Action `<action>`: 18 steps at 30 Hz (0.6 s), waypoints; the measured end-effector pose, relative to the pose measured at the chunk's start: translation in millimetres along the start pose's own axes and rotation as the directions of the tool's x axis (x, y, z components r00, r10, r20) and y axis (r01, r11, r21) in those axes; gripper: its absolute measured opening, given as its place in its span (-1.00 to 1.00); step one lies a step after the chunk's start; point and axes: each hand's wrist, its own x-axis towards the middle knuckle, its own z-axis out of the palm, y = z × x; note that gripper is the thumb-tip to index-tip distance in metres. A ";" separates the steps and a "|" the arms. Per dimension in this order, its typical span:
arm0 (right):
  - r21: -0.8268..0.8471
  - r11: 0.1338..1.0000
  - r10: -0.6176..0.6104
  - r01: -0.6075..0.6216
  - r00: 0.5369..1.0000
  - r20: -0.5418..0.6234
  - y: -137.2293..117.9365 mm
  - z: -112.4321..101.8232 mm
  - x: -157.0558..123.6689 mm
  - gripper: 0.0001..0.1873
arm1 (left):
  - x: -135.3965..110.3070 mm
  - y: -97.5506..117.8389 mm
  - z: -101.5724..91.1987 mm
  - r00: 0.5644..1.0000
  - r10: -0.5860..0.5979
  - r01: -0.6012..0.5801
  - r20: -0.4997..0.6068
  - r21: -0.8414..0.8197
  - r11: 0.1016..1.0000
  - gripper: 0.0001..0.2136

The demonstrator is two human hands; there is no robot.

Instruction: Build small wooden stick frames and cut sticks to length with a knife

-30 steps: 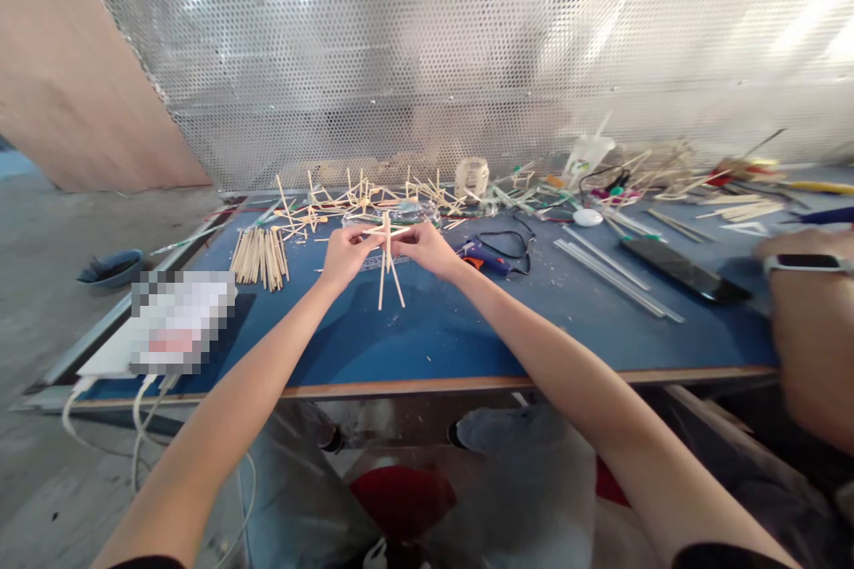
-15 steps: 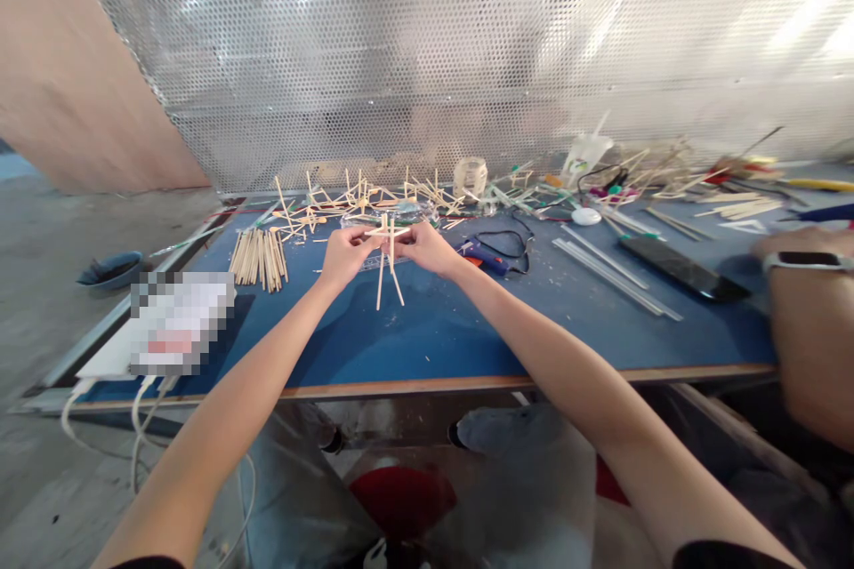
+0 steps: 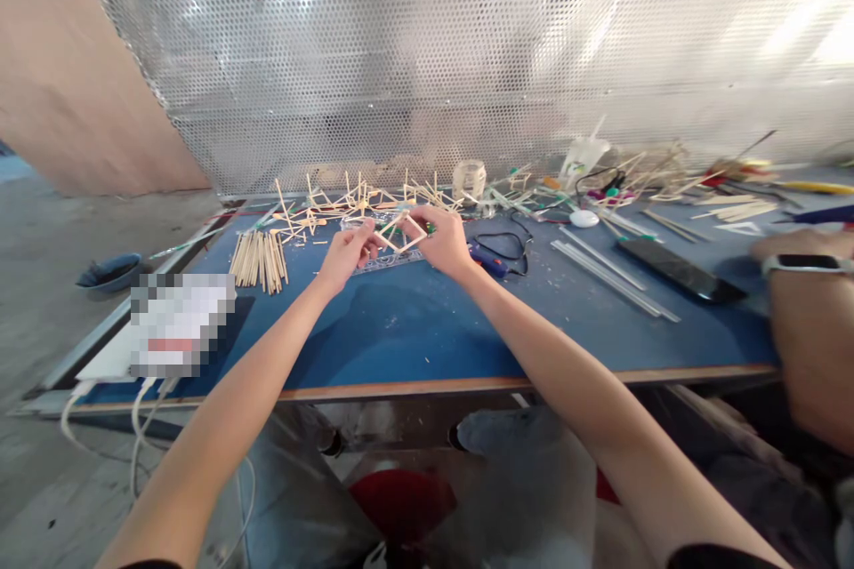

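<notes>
Between my two hands is a small frame of joined wooden sticks point(image 3: 401, 246), held above the blue table. My left hand point(image 3: 348, 254) pinches its left corner with the fingertips. On the other side my right hand point(image 3: 440, 236) grips the upper right part, its fingers curled around the sticks. Beneath the hands lies a clear patterned plastic ruler or stencil point(image 3: 400, 261), partly covered. A blue glue gun point(image 3: 489, 260) with a dark cord rests just right of my right hand.
A bundle of loose sticks point(image 3: 259, 261) lies left, with several stick structures point(image 3: 360, 194) behind it. A glass jar point(image 3: 470, 180) stands near the perforated metal screen point(image 3: 400, 62). Clear glue sticks point(image 3: 607, 281), a black phone point(image 3: 680, 268) and another person's arm point(image 3: 810, 329) are right.
The stick frame has been turned: its two legs pointed down towards me before, and now it shows as a diamond shape. My right hand has lifted and shifted its grip.
</notes>
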 end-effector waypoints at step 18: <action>-0.254 0.823 -0.412 0.508 0.842 0.347 6.7 -8.0 -0.5 -0.68 | 0.2 2.6 -12.2 0.867 -0.353 0.434 0.352 -0.184 0.882 -0.58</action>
